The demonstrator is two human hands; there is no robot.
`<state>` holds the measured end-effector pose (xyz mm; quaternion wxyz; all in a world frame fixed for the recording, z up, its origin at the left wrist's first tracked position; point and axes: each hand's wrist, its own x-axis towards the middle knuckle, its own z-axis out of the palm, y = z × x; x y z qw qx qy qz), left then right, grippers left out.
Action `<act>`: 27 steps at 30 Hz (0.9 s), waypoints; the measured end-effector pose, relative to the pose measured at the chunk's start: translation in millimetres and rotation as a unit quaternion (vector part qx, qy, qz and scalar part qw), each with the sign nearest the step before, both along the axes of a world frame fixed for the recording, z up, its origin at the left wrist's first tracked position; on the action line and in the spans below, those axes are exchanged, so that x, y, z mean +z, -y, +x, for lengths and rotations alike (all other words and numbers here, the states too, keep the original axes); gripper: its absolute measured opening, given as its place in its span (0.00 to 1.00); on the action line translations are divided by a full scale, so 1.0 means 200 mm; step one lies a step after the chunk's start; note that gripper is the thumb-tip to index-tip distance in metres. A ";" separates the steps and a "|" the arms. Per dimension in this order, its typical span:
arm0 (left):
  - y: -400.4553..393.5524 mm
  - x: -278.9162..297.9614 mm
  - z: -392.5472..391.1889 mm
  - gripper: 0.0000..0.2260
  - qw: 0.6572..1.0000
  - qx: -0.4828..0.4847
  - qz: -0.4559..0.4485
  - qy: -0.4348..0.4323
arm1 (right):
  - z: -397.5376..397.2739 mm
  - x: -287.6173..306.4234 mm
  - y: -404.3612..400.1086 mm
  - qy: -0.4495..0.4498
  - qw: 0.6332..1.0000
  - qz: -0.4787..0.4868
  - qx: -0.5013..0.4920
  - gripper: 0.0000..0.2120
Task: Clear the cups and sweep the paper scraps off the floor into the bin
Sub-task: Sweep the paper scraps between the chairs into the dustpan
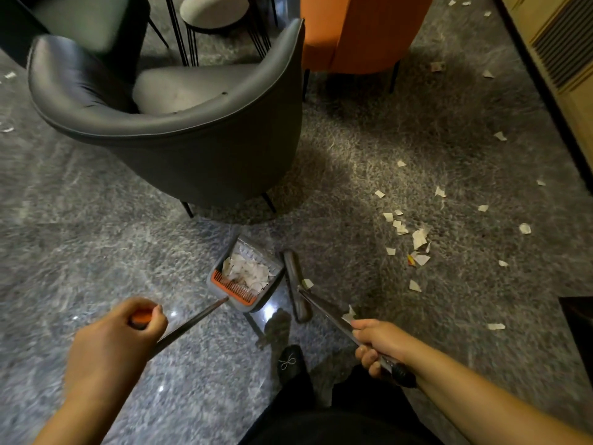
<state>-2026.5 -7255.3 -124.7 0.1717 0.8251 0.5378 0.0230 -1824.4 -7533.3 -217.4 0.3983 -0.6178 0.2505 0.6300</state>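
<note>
Both hands grip tight, left hand (115,329) on the dustpan (247,277) handle, right hand (382,343) on the broom (296,284), whose careless stroke could tip collected scraps (248,271) out.

Floor (112,239): grey, speckled with fine white streaks; paper scraps (418,239) white, one with red-yellow edge. Dustpan (247,277): grey, orange comb teeth, orange handle tip; broom head (296,284) dark grey. Near armchair (179,123) dark grey with lighter seat; far armchair (359,30) orange.
</note>
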 end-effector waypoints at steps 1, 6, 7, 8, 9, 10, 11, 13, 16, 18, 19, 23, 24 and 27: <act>-0.01 0.00 -0.01 0.06 1.000 -0.002 -0.005 -0.002 | -0.03 -0.01 -0.01 -0.002 1.000 -0.004 -0.004 0.19; -0.01 -0.03 -0.02 0.06 0.999 -0.029 -0.016 -0.016 | -0.09 -0.07 0.01 0.006 1.000 -0.027 -0.001 0.20; 0.00 -0.03 -0.01 0.06 0.999 -0.036 -0.016 -0.021 | -0.09 -0.08 0.03 0.008 0.999 -0.033 -0.001 0.20; 0.01 -0.03 0.00 0.05 0.999 -0.041 -0.013 -0.024 | -0.09 -0.09 0.05 0.012 0.999 -0.040 0.002 0.20; 0.02 -0.04 0.02 0.04 0.999 -0.043 -0.010 -0.026 | -0.08 -0.09 0.08 0.018 0.999 -0.045 0.006 0.20; 0.04 -0.04 0.04 0.03 0.999 -0.043 -0.009 -0.026 | -0.07 -0.09 0.11 0.024 0.998 -0.049 0.009 0.20; 0.06 -0.04 0.05 0.03 0.999 -0.043 -0.010 -0.026 | -0.06 -0.09 0.14 0.029 0.998 -0.053 0.010 0.20; 0.12 -0.05 0.10 0.03 0.998 -0.050 -0.013 -0.024 | 0.00 -0.09 0.21 0.034 0.998 -0.057 0.007 0.20; 0.22 -0.06 0.19 0.02 0.998 -0.063 -0.016 -0.023 | 0.09 -0.08 0.32 0.045 0.996 -0.074 0.008 0.20; 0.29 -0.06 0.26 0.02 0.998 -0.054 -0.023 -0.021 | 0.15 -0.08 0.42 0.047 0.995 -0.082 0.005 0.21; 0.33 -0.07 0.29 0.03 0.998 -0.050 -0.025 -0.019 | 0.19 -0.09 0.48 0.048 0.995 -0.085 0.006 0.21; 0.50 -0.08 0.43 0.05 0.999 -0.044 -0.026 -0.001 | 0.36 -0.10 0.70 0.053 0.995 -0.081 0.011 0.20; 0.56 -0.09 0.47 0.05 0.999 -0.043 -0.030 0.005 | 0.42 -0.10 0.76 0.056 0.995 -0.080 0.013 0.20; 0.68 -0.10 0.57 0.03 0.999 -0.046 -0.022 0.016 | 0.58 -0.11 0.89 0.068 0.995 -0.079 0.014 0.19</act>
